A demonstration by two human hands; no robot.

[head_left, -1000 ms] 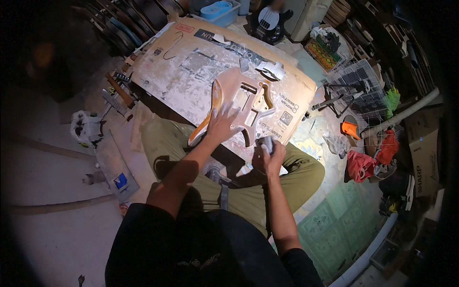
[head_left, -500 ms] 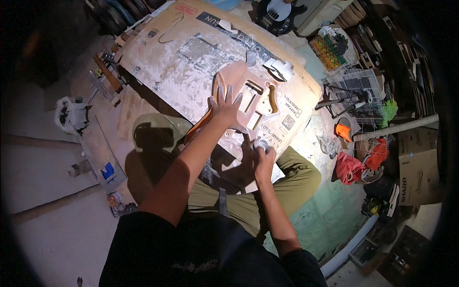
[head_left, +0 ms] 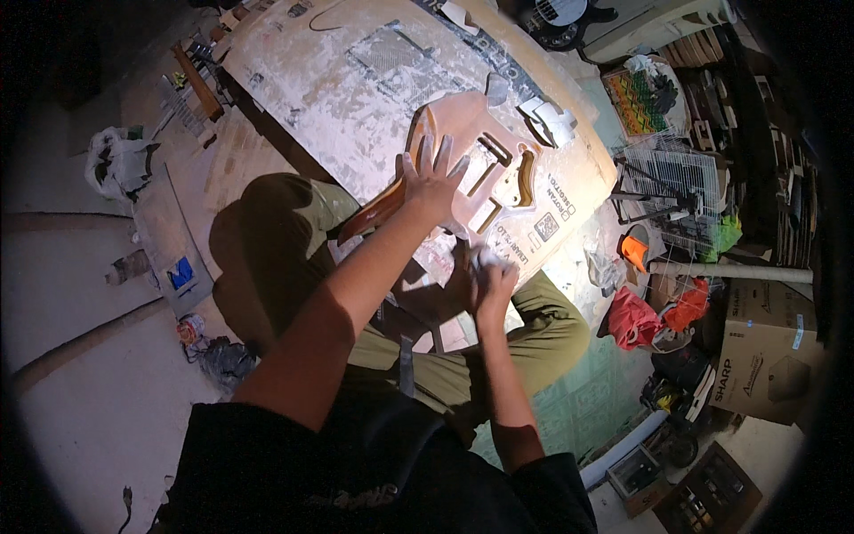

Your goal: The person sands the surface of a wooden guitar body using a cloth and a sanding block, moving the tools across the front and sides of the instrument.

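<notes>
An electric guitar body (head_left: 455, 114), sanded to bare reddish wood on its face, lies over a dust-covered cardboard sheet (head_left: 311, 98). Its cut-out cavities show, and its near-left edge is a glossy brown. My left hand (head_left: 431, 189) rests flat on the face with fingers spread, bracing it. At the body's near-right horn, my right hand (head_left: 495, 289) is closed around a small greyish-white piece (head_left: 485, 258) that looks like folded sandpaper; motion blurs it. Beyond the body lie a curled grey-white sheet (head_left: 548, 123) and a small grey piece (head_left: 496, 89).
A black guitar (head_left: 560, 18) lies at the far right. Along the right are a wire rack (head_left: 680, 178), an orange object (head_left: 633, 252), red bags (head_left: 633, 320) and a cardboard box (head_left: 765, 347). Tools (head_left: 197, 80) and a white plastic bag (head_left: 120, 165) sit at the left.
The view has shifted, so the whole scene sits differently. My left hand stays flat on the guitar body; my right hand, still gripping the greyish piece, has turned slightly at the horn.
</notes>
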